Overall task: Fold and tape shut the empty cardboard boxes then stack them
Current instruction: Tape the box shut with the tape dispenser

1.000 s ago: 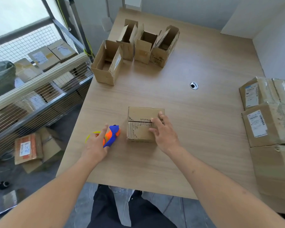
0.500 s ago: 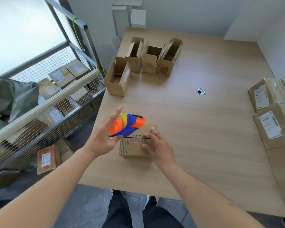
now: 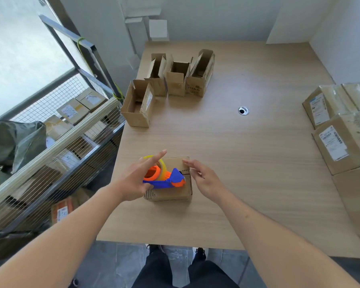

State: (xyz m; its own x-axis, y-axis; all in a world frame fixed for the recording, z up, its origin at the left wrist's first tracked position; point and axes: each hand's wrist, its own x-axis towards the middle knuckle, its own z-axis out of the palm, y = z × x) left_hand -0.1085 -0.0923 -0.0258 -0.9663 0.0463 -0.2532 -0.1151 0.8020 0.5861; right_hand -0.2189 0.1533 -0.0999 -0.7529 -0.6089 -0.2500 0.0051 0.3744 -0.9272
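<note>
Head view: folded box (image 3: 170,192) on counter (image 3: 247,163) near front edge, flaps down, untaped. Left hand (image 3: 133,181) grasps tape dispenser (image 3: 164,177) just above box, index finger straight. Right hand (image 3: 204,179) released, fingers loose, hovering over right flap. Four open boxes (image 3: 166,84) far left. Step: taping. Next: press flaps flat, set tape at seam.

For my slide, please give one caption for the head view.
Left hand holds tape dispenser over folded box; right hand open beside it.
</note>
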